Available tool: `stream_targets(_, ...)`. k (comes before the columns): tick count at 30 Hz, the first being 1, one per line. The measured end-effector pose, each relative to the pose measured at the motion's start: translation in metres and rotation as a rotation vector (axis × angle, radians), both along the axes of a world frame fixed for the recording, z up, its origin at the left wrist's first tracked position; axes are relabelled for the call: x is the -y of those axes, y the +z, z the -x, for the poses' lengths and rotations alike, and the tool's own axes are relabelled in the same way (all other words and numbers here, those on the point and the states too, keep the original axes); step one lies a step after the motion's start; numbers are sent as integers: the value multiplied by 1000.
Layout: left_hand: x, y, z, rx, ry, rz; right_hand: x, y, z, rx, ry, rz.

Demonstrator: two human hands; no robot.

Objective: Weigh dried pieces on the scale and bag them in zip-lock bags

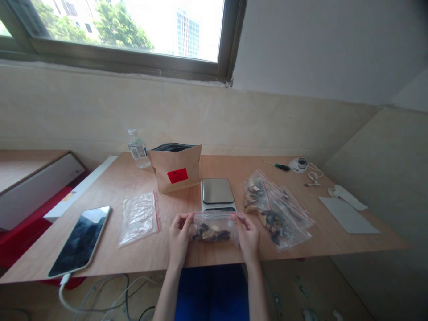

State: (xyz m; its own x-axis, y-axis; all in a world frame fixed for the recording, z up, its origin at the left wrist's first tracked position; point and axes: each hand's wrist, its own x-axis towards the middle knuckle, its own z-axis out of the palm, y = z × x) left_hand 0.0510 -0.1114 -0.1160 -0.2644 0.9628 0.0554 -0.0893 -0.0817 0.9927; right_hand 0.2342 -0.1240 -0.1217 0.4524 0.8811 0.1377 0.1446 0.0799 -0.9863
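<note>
Over by the window, the person has a clear zip bag (214, 233) of dark and tan dried pieces close to the near edge of the surface (133, 261), about midway along it. The left hand (181, 229) pinches the bag's upper left corner between thumb and fingers, and the right hand (246, 229) has the matching corner the same way, so the bag lies right between them, its long axis running side to side along that near edge. Neither hand is nearer; each has its own end of the seal. Just beyond the bag, towards the far edge, sits a small scale (218, 191) with a bare metal plate (from here I can't tell whether the bag touches it). A pile of filled bags (272, 214) lies just to the right of the right hand, while flat empty bags (138, 218) lie to the left of the left one. Behind those, nearer the far edge, a brown paper pouch (162, 171) with a red label stands upright, its mouth gaping, just beside the scale.
</note>
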Motion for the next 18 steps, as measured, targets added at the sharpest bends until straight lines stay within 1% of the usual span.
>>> stream_targets(3,-3,-1,3,11,50,-18,2,1,-2,-40,-18,-30)
stream_targets(5,-5,0,6,-14,56,-26,3,3,-4,-41,-26,-47)
stream_targets(8,-6,2,9,-52,-25,-30,3,7,-7,-1,-20,-69)
stream_targets(13,-1,0,8,-131,-174,19,2,8,-10,95,46,-100)
stream_targets(15,1,-1,7,-160,-166,8,2,8,-9,142,46,-120)
stream_targets(18,3,-1,8,-176,-116,-32,2,10,-8,216,31,-176)
